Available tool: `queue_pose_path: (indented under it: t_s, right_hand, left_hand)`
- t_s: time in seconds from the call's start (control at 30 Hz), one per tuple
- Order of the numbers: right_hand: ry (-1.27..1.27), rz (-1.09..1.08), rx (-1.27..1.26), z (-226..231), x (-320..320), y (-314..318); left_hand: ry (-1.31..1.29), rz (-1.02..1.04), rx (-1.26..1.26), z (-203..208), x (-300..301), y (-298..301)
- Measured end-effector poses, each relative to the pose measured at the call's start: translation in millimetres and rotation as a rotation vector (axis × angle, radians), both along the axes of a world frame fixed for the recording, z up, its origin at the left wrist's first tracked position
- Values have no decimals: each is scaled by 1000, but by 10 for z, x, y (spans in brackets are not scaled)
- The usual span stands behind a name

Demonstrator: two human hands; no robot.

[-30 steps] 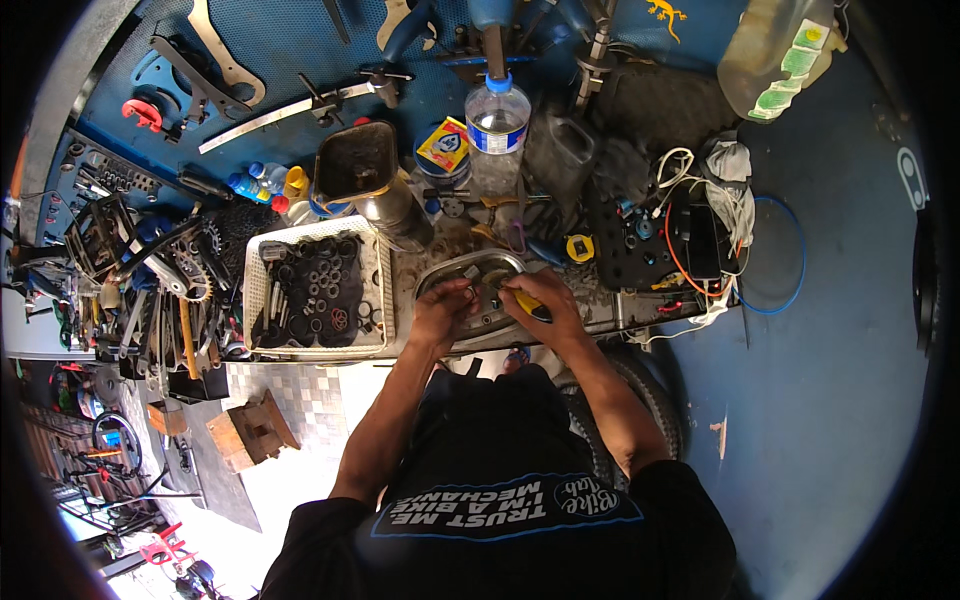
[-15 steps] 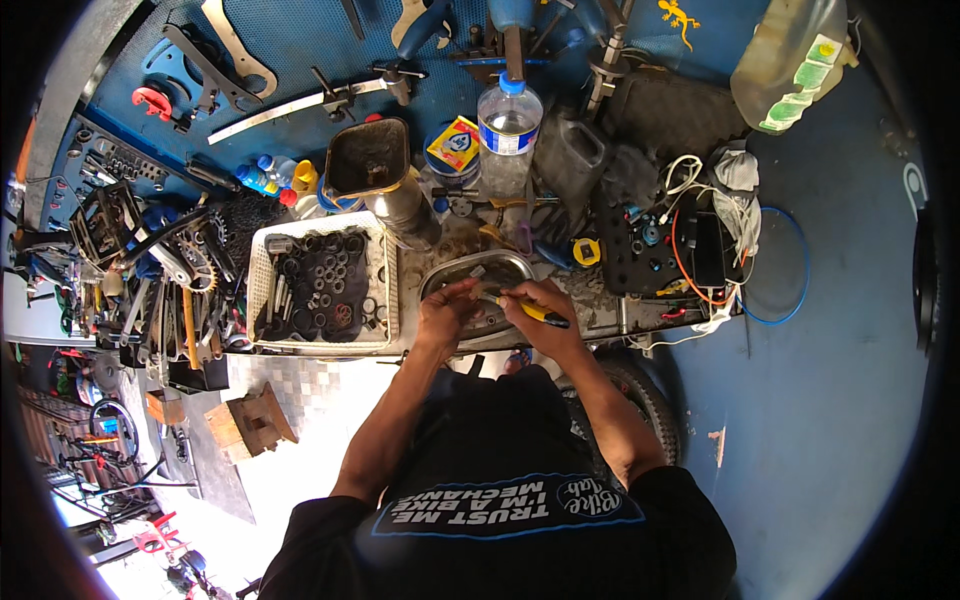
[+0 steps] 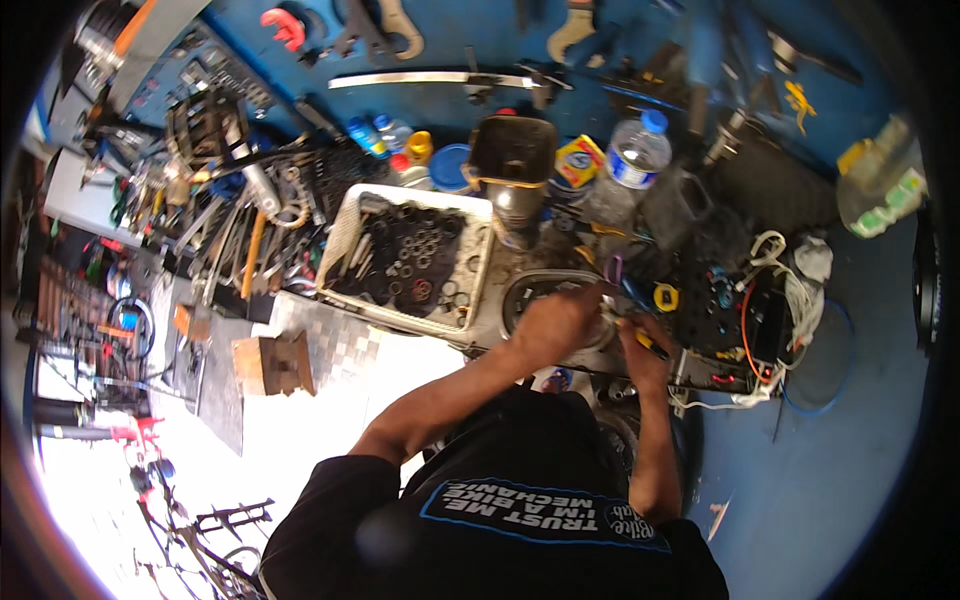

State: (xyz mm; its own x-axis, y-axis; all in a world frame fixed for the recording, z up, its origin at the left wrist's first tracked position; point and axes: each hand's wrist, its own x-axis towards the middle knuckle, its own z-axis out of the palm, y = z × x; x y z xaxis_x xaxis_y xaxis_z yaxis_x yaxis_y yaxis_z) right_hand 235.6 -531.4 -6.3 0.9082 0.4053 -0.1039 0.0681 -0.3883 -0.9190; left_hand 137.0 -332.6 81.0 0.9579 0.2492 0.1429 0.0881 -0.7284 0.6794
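Your left hand (image 3: 562,326) has crossed from the left edge of the oval tray (image 3: 506,303) toward its right end, near your right hand (image 3: 645,362). Right fingers clamp the yellow-and-black tool (image 3: 653,345) just right of the tray; blur hides whether your left fingers grip anything. Work over the tray, wrists steady, left fingertips clear of the tool's line.

At the right of centre, the tool (image 3: 650,345) was coloured yellow and black. The basket (image 3: 398,317), mid-frame, was coloured cream; the wall (image 3: 480,30), across the top, was painted blue. At upper right, the bottle (image 3: 638,160) was capped in blue. The black shirt (image 3: 550,570), bottom centre, was printed in white and outlined in blue. Left of centre, the floor (image 3: 345,350) was checkered.
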Motion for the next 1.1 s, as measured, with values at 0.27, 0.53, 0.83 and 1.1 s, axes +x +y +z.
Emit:
queue_pose_path:
  t_s: [0.27,0.53,0.83,1.1]
  right_hand:
    - [39,10,-102,163,1,86]
    - [-125,19,-141,137,-40,214]
    - [-175,79,-48,158,-106,306]
    - [-198,64,51,135,-171,305]
  left_hand:
    - [449,-66,-25,-488,-137,6]
    - [51,300,-8,-73,-1044,1483]
    - [481,559,267,-524,-1684,2506]
    - [545,432,445,-863,-1687,2564]
